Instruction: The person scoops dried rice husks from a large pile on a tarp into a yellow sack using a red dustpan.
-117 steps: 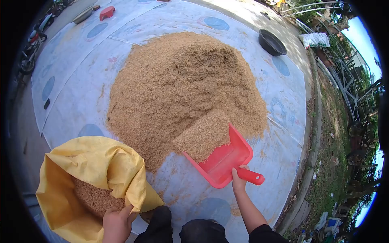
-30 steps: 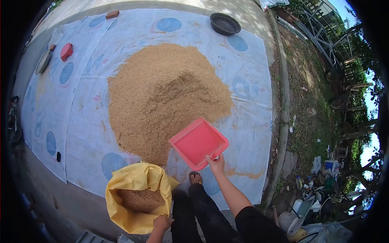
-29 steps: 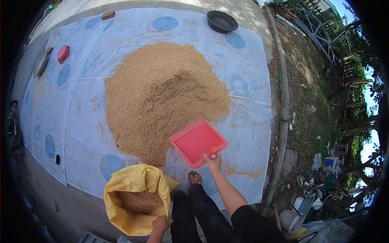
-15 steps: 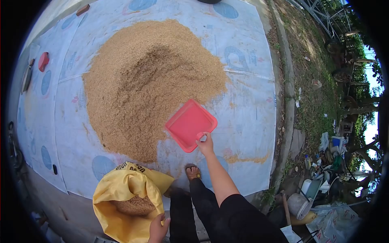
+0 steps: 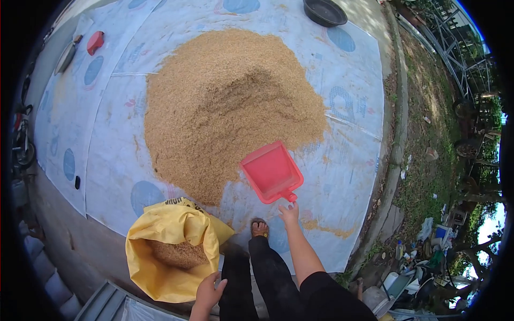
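Observation:
A red plastic dustpan (image 5: 272, 172) lies at the lower right edge of a large heap of husked-looking brown grain (image 5: 235, 107), its pan bare. My right hand (image 5: 289, 214) is at the tip of the dustpan's short handle, fingers apart and not wrapped round it. A yellow sack (image 5: 160, 224) stands with its mouth folded open, and grain (image 5: 179, 253) shows inside. Beside the sack's lower right rim is my left hand (image 5: 209, 295), thumb and fingers apart, with nothing seen in it.
Blue-white sheeting (image 5: 112, 166) lies under the heap. A black basin (image 5: 325, 13) sits at the far edge, a red object (image 5: 95, 43) at the far left. My sandalled foot (image 5: 259, 229) is on the sheet. A concrete curb (image 5: 396, 134) and clutter (image 5: 423, 257) border the right.
My right hand has slid back from its grip on the dustpan's handle to the tip, and its fingers have loosened. The camera view has shifted. My left hand stays by the sack.

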Motion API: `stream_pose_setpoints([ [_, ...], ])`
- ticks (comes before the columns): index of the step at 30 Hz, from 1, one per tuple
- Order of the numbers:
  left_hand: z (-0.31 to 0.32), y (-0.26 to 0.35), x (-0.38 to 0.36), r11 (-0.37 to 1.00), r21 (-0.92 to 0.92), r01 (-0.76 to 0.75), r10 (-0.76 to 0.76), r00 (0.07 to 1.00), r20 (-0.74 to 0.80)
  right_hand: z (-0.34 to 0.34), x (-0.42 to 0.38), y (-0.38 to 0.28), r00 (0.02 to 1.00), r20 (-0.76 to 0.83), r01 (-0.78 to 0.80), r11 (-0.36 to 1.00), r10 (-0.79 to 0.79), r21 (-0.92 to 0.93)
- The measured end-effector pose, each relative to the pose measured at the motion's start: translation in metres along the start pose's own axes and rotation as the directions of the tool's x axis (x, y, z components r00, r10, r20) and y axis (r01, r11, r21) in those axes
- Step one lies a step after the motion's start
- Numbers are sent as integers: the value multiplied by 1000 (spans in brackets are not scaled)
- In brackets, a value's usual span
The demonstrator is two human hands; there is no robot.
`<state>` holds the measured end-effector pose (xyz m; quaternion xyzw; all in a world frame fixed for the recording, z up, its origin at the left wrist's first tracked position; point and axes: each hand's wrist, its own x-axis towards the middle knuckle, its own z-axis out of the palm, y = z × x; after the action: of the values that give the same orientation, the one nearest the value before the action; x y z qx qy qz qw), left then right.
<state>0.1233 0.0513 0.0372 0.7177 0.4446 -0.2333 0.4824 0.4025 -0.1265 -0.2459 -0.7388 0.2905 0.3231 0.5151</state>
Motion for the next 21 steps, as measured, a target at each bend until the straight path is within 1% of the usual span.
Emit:
stream_pose_setpoints([
  [1,-1,0,-5,999,-33,12,-14,999,-37,-5,18,31,995,46,96,979,-89,-181],
  [2,-2,-1,-9,999,-44,9,-11,999,-51,-5,1,26,963,141,269,859,-230,-437],
  [3,-3,-1,-13,998,-58,5,-8,998,-64,-3,-22,11,902,266,429,643,-341,-635],
  [5,-10,1,-21,989,-148,27,-43,993,-109,10,-62,-17,901,383,433,504,-205,-748],
  [6,-14,0,-26,979,-200,42,-66,991,-115,19,-72,-24,884,418,465,472,-208,-749],
  [8,-21,-4,-35,962,-264,76,-126,976,-179,37,-92,-39,839,542,438,535,46,-722],
  [9,-25,-7,-40,952,-297,71,-153,953,-261,47,-103,-47,823,565,467,503,54,-728],
  [10,-28,-12,-46,943,-325,67,-182,923,-338,61,-115,-56,786,608,431,604,113,-670],
  [11,-29,-19,-51,931,-357,81,-214,911,-351,75,-126,-65,741,648,374,695,175,-614],
  [12,-28,-29,-58,922,-382,67,-250,856,-453,87,-136,-70,725,660,390,671,199,-630],
  [13,-28,-38,-61,915,-400,47,-280,787,-549,104,-143,-76,685,704,434,670,189,-602],
  [14,-28,-48,-68,902,-426,64,-315,772,-552,121,-152,-80,644,743,469,672,184,-573],
  [16,-31,-68,-81,948,-279,153,-316,557,-768,149,-174,-94,591,784,542,626,190,-560],
  [17,-37,-73,-89,940,-293,173,-339,549,-764,165,-193,-104,613,759,503,633,220,-589],
  [18,-45,-75,-94,918,-321,234,-396,473,-787,178,-208,-110,637,730,460,637,249,-619],
  [19,-50,-80,-100,889,-353,291,-447,387,-806,189,-211,-107,629,730,463,625,268,-628],
  [20,-51,-88,-106,878,-367,308,-467,379,-799,198,-215,-103,605,777,620,508,174,-598],
  [21,-50,-99,-108,839,-409,359,-520,308,-797,205,-219,-98,556,827,754,366,84,-545],
])
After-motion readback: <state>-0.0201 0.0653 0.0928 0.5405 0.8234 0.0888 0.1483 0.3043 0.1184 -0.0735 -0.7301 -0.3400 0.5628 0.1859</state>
